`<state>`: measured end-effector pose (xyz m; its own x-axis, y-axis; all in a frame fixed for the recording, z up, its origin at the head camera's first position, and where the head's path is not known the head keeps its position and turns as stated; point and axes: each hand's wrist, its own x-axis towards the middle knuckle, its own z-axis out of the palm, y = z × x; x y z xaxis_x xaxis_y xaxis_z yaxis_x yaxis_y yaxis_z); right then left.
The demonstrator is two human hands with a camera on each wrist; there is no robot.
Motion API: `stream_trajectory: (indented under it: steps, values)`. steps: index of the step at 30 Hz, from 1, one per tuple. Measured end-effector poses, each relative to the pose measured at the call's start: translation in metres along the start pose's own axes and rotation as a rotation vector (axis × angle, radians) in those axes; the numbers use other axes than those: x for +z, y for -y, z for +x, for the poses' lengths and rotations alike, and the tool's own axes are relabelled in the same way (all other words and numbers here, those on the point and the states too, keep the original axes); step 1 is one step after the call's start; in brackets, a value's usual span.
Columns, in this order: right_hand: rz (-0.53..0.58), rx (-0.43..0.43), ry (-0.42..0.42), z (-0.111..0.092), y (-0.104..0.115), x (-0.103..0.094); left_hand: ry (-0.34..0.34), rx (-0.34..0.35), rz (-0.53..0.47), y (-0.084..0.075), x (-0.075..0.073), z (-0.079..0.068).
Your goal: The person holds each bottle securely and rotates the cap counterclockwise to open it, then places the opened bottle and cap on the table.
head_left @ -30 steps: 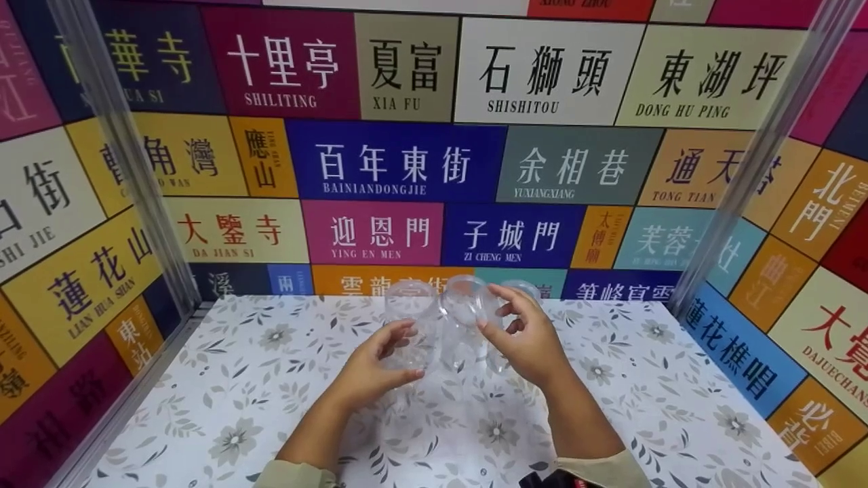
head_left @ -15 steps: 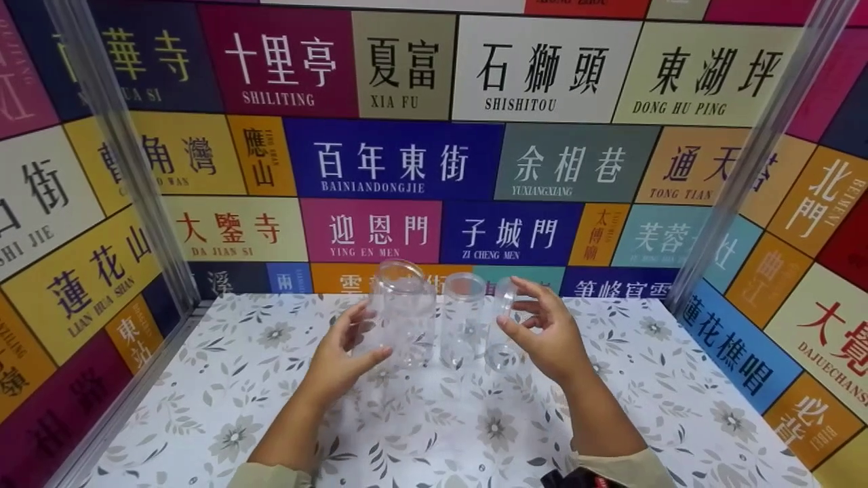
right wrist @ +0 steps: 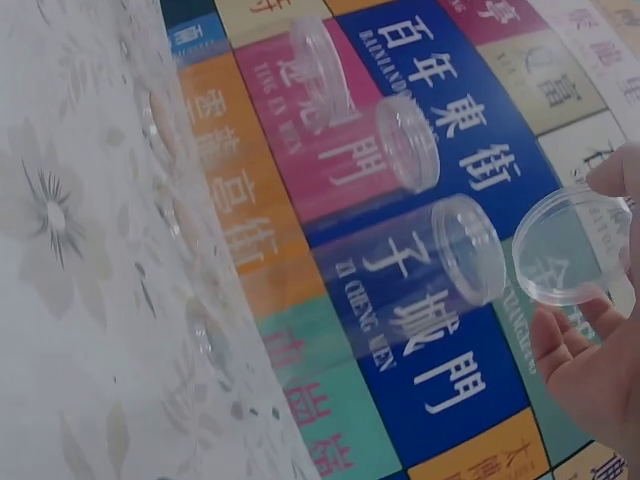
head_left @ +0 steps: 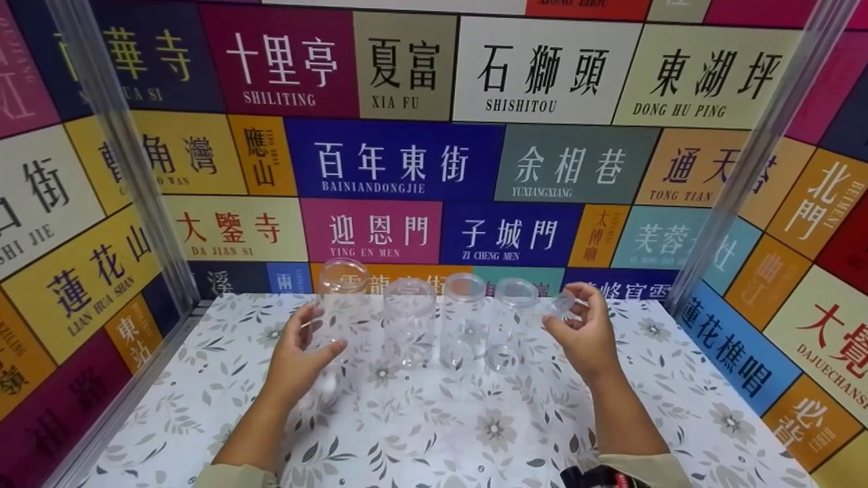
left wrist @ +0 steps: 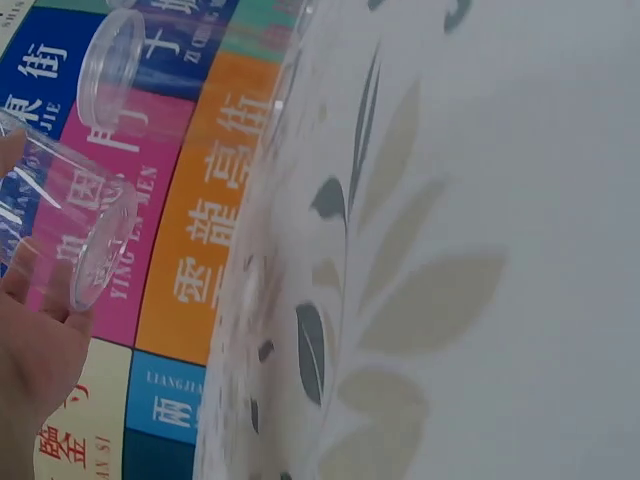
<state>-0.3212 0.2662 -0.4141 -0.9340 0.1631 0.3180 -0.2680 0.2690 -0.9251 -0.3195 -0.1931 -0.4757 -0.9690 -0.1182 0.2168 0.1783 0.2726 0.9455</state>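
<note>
My left hand (head_left: pixel 302 352) grips a clear plastic jar (head_left: pixel 344 301) round its side, left of the row. In the left wrist view the jar (left wrist: pixel 75 225) lies tilted across the fingers. My right hand (head_left: pixel 586 332) pinches a small round clear lid (head_left: pixel 559 306) by its edge, right of the row; the lid (right wrist: pixel 568 245) shows face-on in the right wrist view. Between the hands, three clear cylindrical jars stand upright side by side: a wider left jar (head_left: pixel 409 325), a middle jar (head_left: pixel 464 322) and a right jar (head_left: pixel 513 325).
The white table (head_left: pixel 434 434) has a grey leaf and flower print. Behind it rises a wall (head_left: pixel 400 163) of coloured name panels, with clear upright posts (head_left: pixel 746 156) at the corners. A dark strap (head_left: pixel 597 478) shows near the right sleeve.
My left hand has moved left with its jar, away from the front of the row. My right hand has carried the lid rightward past the right jar. The three standing jars stay put.
</note>
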Motion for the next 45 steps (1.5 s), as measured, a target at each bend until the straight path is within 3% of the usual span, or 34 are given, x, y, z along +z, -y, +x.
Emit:
stream_trajectory:
  steps: [13, 20, 24, 29, 38, 45]
  values:
    - [-0.109, 0.125, -0.002, 0.021, -0.040, -0.017, -0.107, -0.100, 0.067, 0.027, -0.033, 0.023]
    - [-0.186, 0.211, 0.073, 0.032, -0.072, -0.023, -0.118, -0.247, 0.057, 0.034, -0.042, 0.038]
    - [-0.250, 0.245, 0.128, 0.036, -0.088, -0.023, -0.121, -0.289, 0.054, 0.038, -0.044, 0.043]
    - [-0.288, 0.272, 0.176, 0.037, -0.102, -0.021, -0.139, -0.297, 0.056, 0.045, -0.047, 0.048]
    - [-0.245, 0.319, 0.239, 0.034, -0.121, -0.011, -0.142, -0.322, 0.065, 0.055, -0.050, 0.052]
    - [-0.295, 0.342, 0.236, 0.035, -0.125, -0.005, -0.128, -0.288, 0.044, 0.060, -0.053, 0.054]
